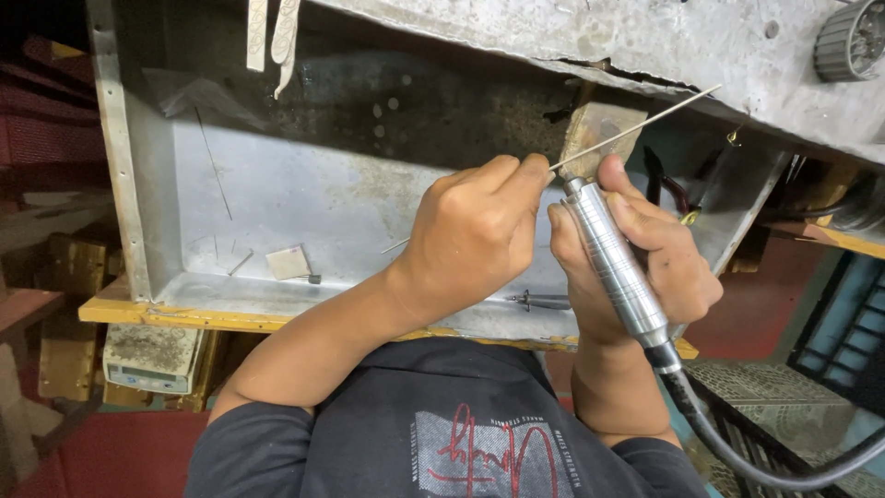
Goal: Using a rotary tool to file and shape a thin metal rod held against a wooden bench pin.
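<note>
Seen from above, a shallow metal tray (277, 194) with raised rims lies open to the left of the hands. The right hand (645, 254) grips a ribbed silver rotary handpiece (613, 263), its black hose (737, 443) trailing off. The left hand (475, 231) pinches a thin metal rod (636, 129) beside a worn wooden peg (595, 134) at the tray's far edge. A small paper square (288, 264) lies on the tray.

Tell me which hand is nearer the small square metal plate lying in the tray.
Left. The left hand is just right of the small square metal plate; the right hand, gripping the ribbed silver rotary handpiece, sits farther right.
</note>
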